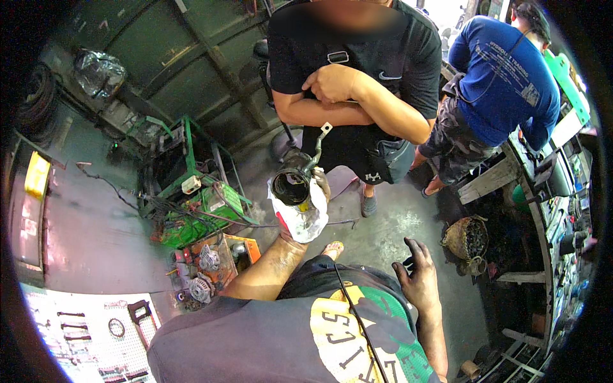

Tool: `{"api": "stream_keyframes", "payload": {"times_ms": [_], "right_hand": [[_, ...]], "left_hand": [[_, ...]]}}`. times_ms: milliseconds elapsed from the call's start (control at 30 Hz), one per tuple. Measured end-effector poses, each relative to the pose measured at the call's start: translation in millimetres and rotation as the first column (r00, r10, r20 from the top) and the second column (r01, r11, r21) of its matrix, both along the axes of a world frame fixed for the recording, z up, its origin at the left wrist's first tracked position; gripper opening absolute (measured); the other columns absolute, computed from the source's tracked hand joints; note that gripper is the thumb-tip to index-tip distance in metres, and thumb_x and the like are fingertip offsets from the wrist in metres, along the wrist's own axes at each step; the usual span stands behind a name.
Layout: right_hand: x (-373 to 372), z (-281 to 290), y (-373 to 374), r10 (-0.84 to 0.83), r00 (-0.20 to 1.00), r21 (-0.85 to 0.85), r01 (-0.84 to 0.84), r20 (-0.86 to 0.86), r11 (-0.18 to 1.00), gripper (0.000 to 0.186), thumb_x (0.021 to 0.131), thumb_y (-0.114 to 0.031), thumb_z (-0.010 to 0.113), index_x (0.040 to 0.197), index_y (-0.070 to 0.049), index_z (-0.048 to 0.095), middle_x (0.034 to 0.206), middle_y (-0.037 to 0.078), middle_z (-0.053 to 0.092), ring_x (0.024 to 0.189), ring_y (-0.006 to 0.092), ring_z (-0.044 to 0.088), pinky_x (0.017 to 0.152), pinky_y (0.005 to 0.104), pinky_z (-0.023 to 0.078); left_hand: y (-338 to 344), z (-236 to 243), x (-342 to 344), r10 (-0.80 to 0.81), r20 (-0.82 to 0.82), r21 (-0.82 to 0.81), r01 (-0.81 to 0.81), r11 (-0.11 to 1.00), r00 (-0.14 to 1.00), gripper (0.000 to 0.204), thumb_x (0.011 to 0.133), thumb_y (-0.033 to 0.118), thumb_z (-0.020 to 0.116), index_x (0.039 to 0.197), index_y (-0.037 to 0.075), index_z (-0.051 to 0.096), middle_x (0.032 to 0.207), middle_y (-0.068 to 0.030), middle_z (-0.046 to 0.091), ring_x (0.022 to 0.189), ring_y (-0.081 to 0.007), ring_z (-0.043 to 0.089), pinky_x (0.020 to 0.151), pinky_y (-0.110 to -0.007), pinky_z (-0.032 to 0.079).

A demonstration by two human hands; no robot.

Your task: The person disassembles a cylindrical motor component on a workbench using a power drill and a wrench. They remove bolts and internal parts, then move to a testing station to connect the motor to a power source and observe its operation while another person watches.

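In the middle, my left hand (292, 239) is closed around a dark, hollow cylindrical metal housing (285, 171), with a white rag (310, 220) between palm and part. The housing's round open end faces up toward me. A bent metal lead (317, 152) rises from its side and finishes in a flat lug with a hole. The rag covers most of my left fingers; dark fingertips show on the housing's right side. To the right, my right hand (419, 276) hangs in the air with blackened fingers apart, holding nothing.
Facing me, a person in black (357, 70) stands with arms crossed. Another person in blue (504, 83) bends over the cluttered workbench (543, 223) at right. A woven basket (466, 237) sits on the floor. Alternators (202, 288) and a green machine (207, 214) are at left.
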State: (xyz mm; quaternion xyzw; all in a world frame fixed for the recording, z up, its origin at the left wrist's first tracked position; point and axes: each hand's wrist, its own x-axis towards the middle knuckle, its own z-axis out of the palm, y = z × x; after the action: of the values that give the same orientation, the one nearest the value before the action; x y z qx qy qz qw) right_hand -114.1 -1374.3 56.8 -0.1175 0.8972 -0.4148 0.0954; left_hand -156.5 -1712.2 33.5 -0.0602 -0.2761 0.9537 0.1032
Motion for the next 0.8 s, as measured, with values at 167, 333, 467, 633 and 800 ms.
{"api": "stream_keyframes", "payload": {"times_ms": [167,333,467,633,800], "right_hand": [[-16.0,5.4,-0.9,0.139,0.99,0.035,-0.14,0.022,0.99,0.068,0.09,-0.012,0.084,0.152,-0.007,0.057,0.147,0.021,0.062,0.096,0.0314,0.073,0.087,0.0418,0.062],[-41.1,10.3,-0.1,0.266,0.961,0.037,-0.269,0.068,0.962,0.068,0.09,-0.013,0.085,0.152,-0.007,0.058,0.144,0.02,0.064,0.102,0.0319,0.074,0.091,0.0424,0.062],[-35.8,12.3,-9.8,0.368,0.927,0.039,-0.371,0.071,0.928,0.067,0.09,-0.016,0.084,0.152,-0.007,0.059,0.142,0.019,0.066,0.105,0.0319,0.074,0.093,0.0429,0.061],[-25.3,22.7,-16.5,0.426,0.899,0.018,-0.43,0.103,0.903,0.065,0.092,-0.021,0.083,0.151,-0.009,0.06,0.136,0.019,0.069,0.105,0.0332,0.074,0.095,0.0448,0.061],[-27.7,35.4,-21.5,0.51,0.853,-0.067,-0.506,0.106,0.86,0.072,0.092,-0.02,0.083,0.157,-0.011,0.053,0.129,0.021,0.07,0.098,0.0334,0.075,0.091,0.0458,0.061]], "left_hand": [[-6.6,3.4,14.1,0.061,-0.028,0.005,-0.061,0.998,0.998,0.088,0.073,0.04,0.095,0.142,0.001,0.057,0.135,-0.0103,0.062,0.124,-0.0239,0.062,0.105,-0.037,0.057],[5.3,4.7,23.2,0.089,0.054,0.069,-0.093,0.993,0.995,0.08,0.075,0.023,0.093,0.142,-0.004,0.058,0.131,-0.0141,0.064,0.121,-0.0264,0.066,0.105,-0.036,0.06],[8.9,-4.7,52.6,0.075,-0.042,-0.129,-0.08,0.988,0.996,0.075,0.077,0.029,0.094,0.14,0.001,0.062,0.135,-0.0141,0.064,0.12,-0.0251,0.068,0.104,-0.037,0.061],[9.4,-27.2,75.5,0.186,0.254,-0.832,0.116,0.543,0.949,0.069,0.1,0.054,0.07,0.151,0.009,0.055,0.134,-0.0136,0.071,0.116,-0.0305,0.073,0.105,-0.049,0.059],[31.8,-49.0,73.2,0.149,0.214,-0.895,0.133,0.427,0.965,0.06,0.099,0.045,0.075,0.147,0.012,0.058,0.133,-0.0142,0.071,0.119,-0.0316,0.072,0.107,-0.052,0.058]]}}
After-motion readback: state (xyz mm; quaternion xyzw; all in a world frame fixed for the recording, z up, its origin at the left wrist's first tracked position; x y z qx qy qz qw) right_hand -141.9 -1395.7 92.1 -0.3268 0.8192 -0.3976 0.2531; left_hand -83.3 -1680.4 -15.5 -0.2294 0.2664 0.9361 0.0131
